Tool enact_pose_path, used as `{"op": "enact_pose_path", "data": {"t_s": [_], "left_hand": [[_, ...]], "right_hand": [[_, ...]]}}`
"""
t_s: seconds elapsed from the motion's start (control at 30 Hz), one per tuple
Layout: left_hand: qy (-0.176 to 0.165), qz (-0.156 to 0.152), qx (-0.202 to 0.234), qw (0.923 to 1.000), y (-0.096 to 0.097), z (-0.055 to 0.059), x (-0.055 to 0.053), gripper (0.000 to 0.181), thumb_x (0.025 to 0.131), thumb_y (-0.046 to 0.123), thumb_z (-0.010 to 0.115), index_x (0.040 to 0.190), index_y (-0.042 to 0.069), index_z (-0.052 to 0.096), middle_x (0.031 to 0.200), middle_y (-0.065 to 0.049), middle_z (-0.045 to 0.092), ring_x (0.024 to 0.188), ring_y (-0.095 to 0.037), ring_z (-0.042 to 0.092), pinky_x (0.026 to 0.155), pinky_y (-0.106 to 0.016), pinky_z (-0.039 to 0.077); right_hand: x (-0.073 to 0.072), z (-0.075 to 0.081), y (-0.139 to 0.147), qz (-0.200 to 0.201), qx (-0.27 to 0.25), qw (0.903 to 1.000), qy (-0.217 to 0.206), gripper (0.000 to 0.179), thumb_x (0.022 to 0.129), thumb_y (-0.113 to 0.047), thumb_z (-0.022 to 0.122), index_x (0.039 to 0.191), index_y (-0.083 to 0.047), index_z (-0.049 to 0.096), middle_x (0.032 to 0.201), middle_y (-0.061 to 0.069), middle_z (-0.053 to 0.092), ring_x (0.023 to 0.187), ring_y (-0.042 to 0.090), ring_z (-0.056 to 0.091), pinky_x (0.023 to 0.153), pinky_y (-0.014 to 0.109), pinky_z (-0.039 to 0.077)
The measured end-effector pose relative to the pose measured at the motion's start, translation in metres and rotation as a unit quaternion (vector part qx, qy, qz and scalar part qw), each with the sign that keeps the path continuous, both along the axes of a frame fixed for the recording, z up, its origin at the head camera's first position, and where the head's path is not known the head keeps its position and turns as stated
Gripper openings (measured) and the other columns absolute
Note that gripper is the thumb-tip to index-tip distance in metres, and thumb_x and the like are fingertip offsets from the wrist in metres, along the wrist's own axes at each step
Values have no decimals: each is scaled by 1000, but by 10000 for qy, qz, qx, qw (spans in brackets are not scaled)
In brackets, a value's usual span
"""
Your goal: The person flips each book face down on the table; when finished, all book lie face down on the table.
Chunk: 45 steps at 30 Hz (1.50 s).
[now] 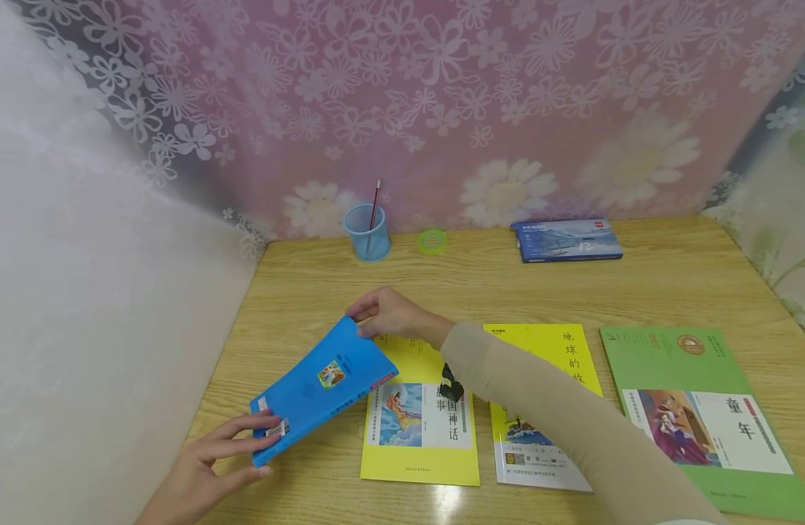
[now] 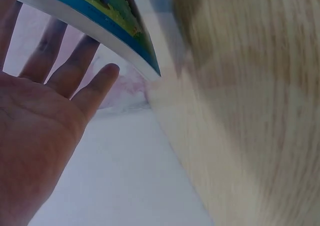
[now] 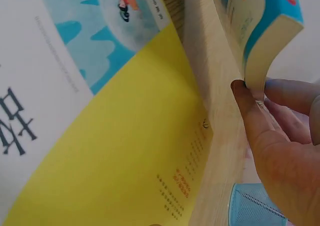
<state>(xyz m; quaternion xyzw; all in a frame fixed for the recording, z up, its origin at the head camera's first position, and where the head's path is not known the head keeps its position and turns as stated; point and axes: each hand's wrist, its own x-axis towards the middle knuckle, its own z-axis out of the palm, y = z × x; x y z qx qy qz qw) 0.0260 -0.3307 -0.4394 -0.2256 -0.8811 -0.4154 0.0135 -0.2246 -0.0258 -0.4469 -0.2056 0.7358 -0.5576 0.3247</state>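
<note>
A blue paperback book [image 1: 327, 390] is held tilted above the left part of the table, its back cover toward the head camera. My right hand [image 1: 389, 315] pinches its upper edge; in the right wrist view, thumb and fingers [image 3: 247, 103] meet around the page edges. At the lower left end my left hand [image 1: 212, 459] holds it, fingers over the back cover near the barcode. The left wrist view shows fingers [image 2: 75, 70] passing behind the book [image 2: 112, 28], with the little finger free. Beneath the right forearm, a yellow book [image 1: 418, 463] lies on the table.
Partly covered by the right sleeve [image 1: 547, 386], another yellow book [image 1: 540, 335] lies beside a green book [image 1: 671, 368]. Along the table's back stand a blue mesh cup [image 1: 359, 237] with a pencil [image 1: 375, 200], a green tape roll [image 1: 432, 241] and a blue box [image 1: 569, 240].
</note>
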Motion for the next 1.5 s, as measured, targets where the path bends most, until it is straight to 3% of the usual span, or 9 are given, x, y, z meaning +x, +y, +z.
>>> {"op": "enact_pose_path", "data": {"t_s": [0.33,0.53,0.63,0.77,0.87,1.0,1.13,1.37,1.5], "left_hand": [[-585,331,-145,9976,6,-9,3,43,89,17,84,131,20,75,139,0,70,137,4,55,107,-10,46],[-535,196,-154,9983,8,-19,1,43,86,20,88,127,23,78,136,1,69,135,3,56,108,-13,46],[-457,225,-366,9980,11,-25,1,43,82,25,91,123,28,79,133,4,68,131,2,56,107,-12,46],[-572,543,-1110,9907,16,-29,2,41,78,42,92,114,45,74,131,17,63,125,3,54,103,-17,50],[-840,690,-1521,9824,21,-28,1,42,76,48,93,110,51,69,132,19,59,123,0,50,102,-28,53],[-1340,795,-1640,9741,28,-26,-1,44,72,47,96,104,53,65,134,15,54,129,-12,44,105,-48,51],[-1510,825,-1757,9693,33,-29,-4,49,68,41,99,98,53,63,133,10,51,131,-26,42,105,-64,45],[-1362,908,-2309,9591,41,-30,-7,57,62,35,102,95,54,60,129,7,49,124,-27,42,102,-60,39],[-1371,721,-2332,9600,41,-25,-8,56,65,35,99,99,54,60,130,6,47,123,-26,42,97,-57,38]], "right_hand": [[9,-7,-1,171,472,9981,346,31,97,4,68,125,-7,76,141,10,69,132,28,66,104,36,59],[10,-10,0,165,493,9979,378,36,95,9,66,128,-5,74,141,11,69,135,29,64,104,37,59],[11,-10,-2,194,596,9967,508,39,94,9,66,129,-6,74,141,11,69,136,29,64,104,37,59],[14,-8,-3,207,721,9958,525,41,94,9,67,132,-6,73,143,11,67,136,30,64,104,38,59],[15,-7,-4,245,799,9951,533,42,94,7,69,134,-7,72,146,11,66,136,29,64,106,39,58],[13,-9,-7,381,886,9931,660,44,93,3,73,136,-5,70,146,11,66,136,29,64,108,40,57],[13,-8,-8,493,888,9925,679,45,93,4,73,138,-3,68,145,14,66,135,31,64,108,40,57],[17,-11,-8,572,839,9896,1017,44,96,5,70,139,1,65,142,16,68,135,30,64,110,38,55],[18,-13,-7,579,888,9879,1132,42,97,1,70,140,0,65,142,14,68,134,28,64,110,37,55]]}}
